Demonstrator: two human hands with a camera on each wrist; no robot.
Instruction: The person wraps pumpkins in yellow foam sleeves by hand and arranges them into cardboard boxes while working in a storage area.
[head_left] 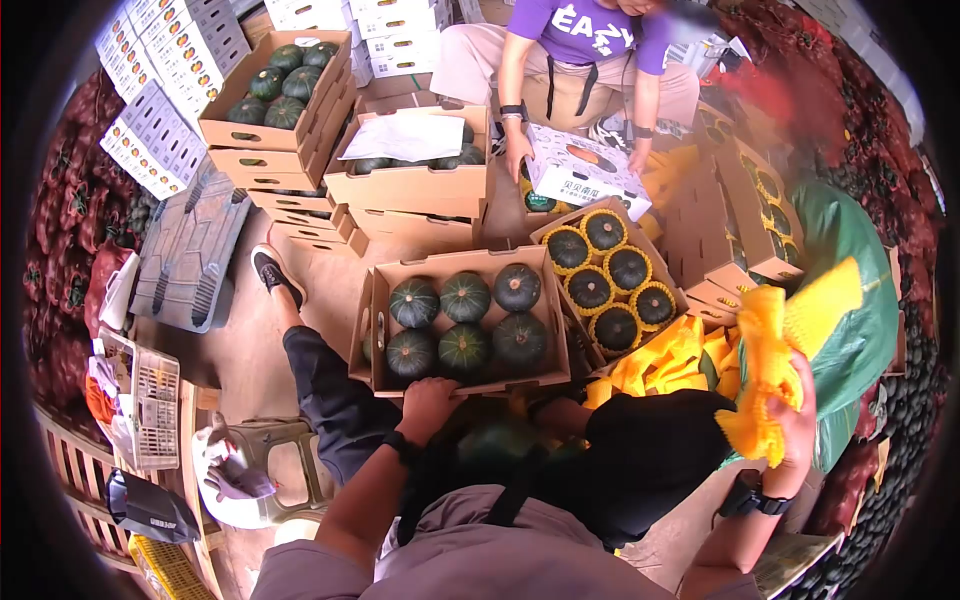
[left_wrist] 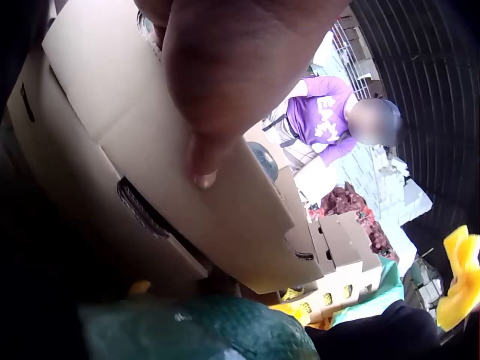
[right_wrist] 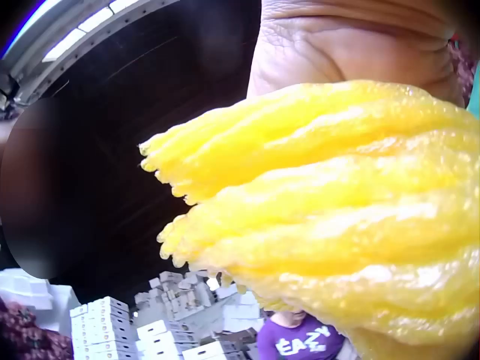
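Observation:
My left hand (head_left: 430, 408) grips the near rim of an open cardboard box (head_left: 385, 283). In the left wrist view its thumb (left_wrist: 204, 161) lies against the box's outer wall. Several dark green pumpkins (head_left: 465, 297) sit in that box in two rows. Raised at the right, my right hand (head_left: 792, 415) holds a bunch of yellow foam net sleeves (head_left: 765, 350), which fills much of the right wrist view. A second box beside the first holds pumpkins in yellow nets (head_left: 628, 268). Close below the left hand, a green pumpkin (left_wrist: 202, 330) shows in the left wrist view.
Across from me a person in a purple shirt (head_left: 585, 45) handles a white printed carton (head_left: 588, 172). Stacked pumpkin boxes (head_left: 265, 160) stand at the back left. More yellow nets (head_left: 655, 360) lie beside a green sack (head_left: 850, 300) at right. A stool (head_left: 275, 465) stands left.

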